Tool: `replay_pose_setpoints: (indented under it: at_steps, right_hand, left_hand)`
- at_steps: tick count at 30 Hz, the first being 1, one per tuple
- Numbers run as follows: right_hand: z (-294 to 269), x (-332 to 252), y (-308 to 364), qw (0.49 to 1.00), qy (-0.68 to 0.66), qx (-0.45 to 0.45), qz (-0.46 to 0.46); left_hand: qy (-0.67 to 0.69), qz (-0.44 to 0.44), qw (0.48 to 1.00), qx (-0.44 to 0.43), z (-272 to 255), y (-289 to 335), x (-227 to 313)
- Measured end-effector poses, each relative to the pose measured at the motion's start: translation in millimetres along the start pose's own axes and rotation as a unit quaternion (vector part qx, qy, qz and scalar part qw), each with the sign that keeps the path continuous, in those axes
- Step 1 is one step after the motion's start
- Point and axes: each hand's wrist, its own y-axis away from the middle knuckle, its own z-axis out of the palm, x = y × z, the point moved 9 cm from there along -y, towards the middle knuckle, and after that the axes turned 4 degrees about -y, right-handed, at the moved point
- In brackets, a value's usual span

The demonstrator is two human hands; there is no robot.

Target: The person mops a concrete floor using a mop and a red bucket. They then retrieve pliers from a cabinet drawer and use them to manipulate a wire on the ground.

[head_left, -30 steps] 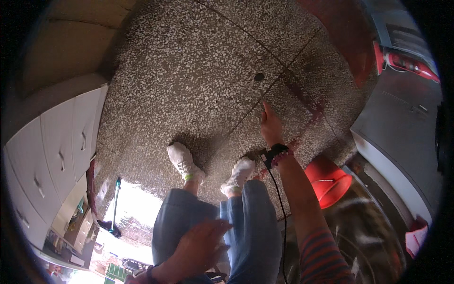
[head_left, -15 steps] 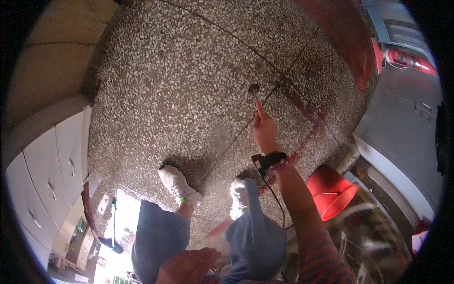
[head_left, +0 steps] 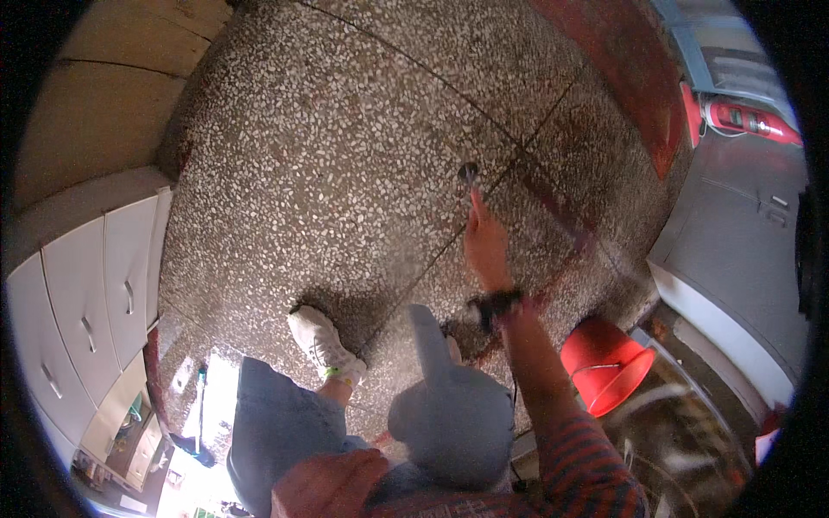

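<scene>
A small dark round object [head_left: 467, 172] lies on the speckled terrazzo floor [head_left: 328, 155], on a dark joint line. My right hand [head_left: 485, 243] stretches down to it, wrist wearing a black band [head_left: 494, 304], and its outstretched fingertips reach the object's near edge. Whether they grip it is unclear. My left hand [head_left: 326, 482] rests on my thigh at the lower edge and holds nothing. I am bent over, with my knee in blue jeans [head_left: 453, 414] raised below the right arm and a white shoe [head_left: 321, 344] planted on the floor.
A red bucket [head_left: 604, 369] stands to the right of my right arm. White drawers [head_left: 86, 293] line the left. A grey cabinet [head_left: 734, 250] stands to the right, with a red device [head_left: 747, 121] beyond it. A red stripe [head_left: 622, 78] crosses the far floor.
My right hand has moved forward along the floor until its fingertips reach the dark round object. I have bent lower, and my knee now rises into view.
</scene>
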Motion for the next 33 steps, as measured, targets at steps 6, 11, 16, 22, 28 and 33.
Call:
replay_pose_setpoints:
  at_steps: [6, 11, 16, 22, 28, 33]
  right_hand:
    - [6, 16, 20, 0.998, -0.045, 0.041, -0.013]
    - [4, 21, 11, 0.999, 0.031, 0.009, 0.018]
    - [11, 25, 16, 1.0, 0.004, -0.012, 0.002]
    - [7, 19, 14, 1.0, 0.017, -0.015, 0.013]
    - [8, 25, 9, 0.999, 0.007, -0.026, 0.033]
    - [-1, 21, 33, 0.999, -0.026, 0.007, -0.019]
  left_hand:
    - [-0.017, -0.009, 0.999, 0.027, 2, 8, 2]
    - [-0.01, -0.026, 0.998, 0.052, -2, 4, 5]
    - [-0.019, -0.022, 0.998, 0.064, 1, -2, 11]
    - [-0.046, -0.042, 0.996, 0.058, 7, -2, 13]
    - [-0.047, -0.029, 0.997, 0.058, 9, -1, 18]
    - [-0.055, -0.027, 0.996, 0.064, 10, -5, 17]
